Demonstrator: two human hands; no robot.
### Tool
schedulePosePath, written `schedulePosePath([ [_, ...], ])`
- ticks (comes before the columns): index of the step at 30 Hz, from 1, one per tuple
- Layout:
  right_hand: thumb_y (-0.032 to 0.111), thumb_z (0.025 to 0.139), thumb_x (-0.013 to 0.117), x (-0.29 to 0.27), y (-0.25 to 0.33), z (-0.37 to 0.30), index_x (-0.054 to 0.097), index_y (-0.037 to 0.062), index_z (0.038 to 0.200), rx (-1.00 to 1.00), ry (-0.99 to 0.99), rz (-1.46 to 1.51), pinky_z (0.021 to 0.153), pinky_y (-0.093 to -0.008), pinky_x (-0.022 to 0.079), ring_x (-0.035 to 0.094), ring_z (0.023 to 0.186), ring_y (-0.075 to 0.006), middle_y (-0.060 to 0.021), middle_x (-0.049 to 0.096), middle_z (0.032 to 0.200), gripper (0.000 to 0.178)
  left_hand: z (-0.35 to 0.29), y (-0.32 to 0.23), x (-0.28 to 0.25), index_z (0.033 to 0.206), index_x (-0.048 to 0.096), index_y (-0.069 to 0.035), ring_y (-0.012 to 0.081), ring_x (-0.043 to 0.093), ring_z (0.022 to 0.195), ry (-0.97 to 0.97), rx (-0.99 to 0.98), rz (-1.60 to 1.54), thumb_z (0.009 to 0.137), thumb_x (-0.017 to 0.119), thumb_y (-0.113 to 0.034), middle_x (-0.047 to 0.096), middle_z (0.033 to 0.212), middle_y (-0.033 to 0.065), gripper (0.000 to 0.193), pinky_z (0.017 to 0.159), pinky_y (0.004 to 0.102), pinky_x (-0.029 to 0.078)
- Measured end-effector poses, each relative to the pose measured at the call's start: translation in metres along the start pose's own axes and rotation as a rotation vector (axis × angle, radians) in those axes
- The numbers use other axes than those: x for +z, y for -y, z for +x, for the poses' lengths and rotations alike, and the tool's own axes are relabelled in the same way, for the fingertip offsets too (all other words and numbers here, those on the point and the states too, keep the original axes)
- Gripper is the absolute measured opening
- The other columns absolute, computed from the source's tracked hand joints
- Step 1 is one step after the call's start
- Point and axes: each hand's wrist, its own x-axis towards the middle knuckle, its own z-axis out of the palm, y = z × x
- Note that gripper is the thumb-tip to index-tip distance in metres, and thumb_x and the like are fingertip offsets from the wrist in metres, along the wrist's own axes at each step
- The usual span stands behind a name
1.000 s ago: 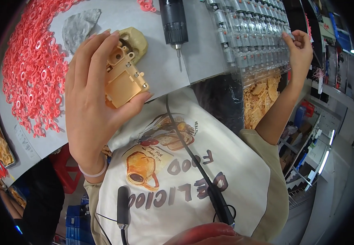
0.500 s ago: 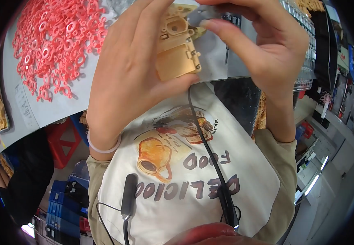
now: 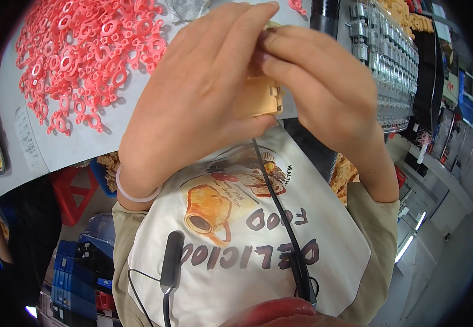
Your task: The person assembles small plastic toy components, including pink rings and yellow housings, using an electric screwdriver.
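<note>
My left hand [image 3: 187, 92] is wrapped round a pale yellow plastic housing [image 3: 257, 98], its thumb along the near edge. Only the housing's lower, boxy part with a small hinge-like side shows between my hands. My right hand [image 3: 329, 82] is closed, with bent fingertips pressed together at the housing's upper part, against my left fingers. Whatever lies between those right fingertips is hidden behind the hands.
A large heap of pink ring-shaped plastic parts [image 3: 84, 60] covers the table's left side. At the right stands a clear tray [image 3: 386, 65] of small metallic cylindrical parts. A black cylinder [image 3: 325, 13] is at the back. A black cable [image 3: 269, 185] hangs before my apron.
My right hand has moved left and down onto the housing. The small grey part that was between its thumb and finger is out of sight. The housing is now mostly covered.
</note>
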Motion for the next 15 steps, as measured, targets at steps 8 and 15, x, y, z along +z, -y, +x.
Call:
schedulePosePath([
  [8,-0.007,0.072,0.062,-0.042,-0.030,0.036,0.069,0.0009,0.095,0.160,0.247,0.068,0.082,-0.0295,0.050,0.064,0.093,-0.0229,-0.0129,0.066,0.101,0.025,-0.007,0.004,-0.002,0.140,0.037,-0.008,0.0363,0.047,0.120,0.027,-0.160,-0.074,0.057,0.080,-0.018,0.047,0.131,0.0184,0.094,0.100,0.0426,0.039],
  [15,-0.001,0.081,0.059,0.027,-0.087,0.108,0.064,-0.0022,0.100,0.072,0.307,-0.140,0.076,-0.0316,0.051,0.064,0.086,-0.0249,-0.0145,0.065,0.094,0.019,-0.005,0.009,-0.004,0.135,0.040,-0.005,0.0365,0.048,0.117,0.043,-0.112,-0.101,0.061,0.076,-0.017,0.048,0.127,0.0182,0.083,0.099,0.0418,0.040],
])
